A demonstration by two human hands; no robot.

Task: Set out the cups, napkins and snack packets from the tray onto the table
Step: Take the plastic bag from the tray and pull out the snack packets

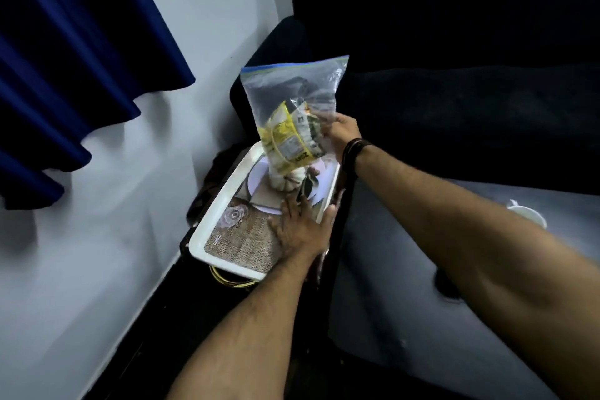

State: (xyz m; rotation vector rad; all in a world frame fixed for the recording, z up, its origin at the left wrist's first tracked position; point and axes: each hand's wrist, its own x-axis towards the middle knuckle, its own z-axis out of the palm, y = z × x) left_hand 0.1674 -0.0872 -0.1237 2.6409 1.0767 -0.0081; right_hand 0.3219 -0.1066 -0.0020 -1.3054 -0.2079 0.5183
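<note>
Left hand (297, 224) flat, fingers spread, pressing on tray (227, 191) near its right edge, thumb over the rim. Right hand (342, 133) pinches clear zip bag (292, 88) with yellow snack packets (287, 140), raised above tray's far end.

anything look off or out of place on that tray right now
Nothing spilled or broken shows. The one odd thing: the snack packets sit inside a clear zip bag the right hand holds up over the tray. The left hand rests flat on the tray.
</note>
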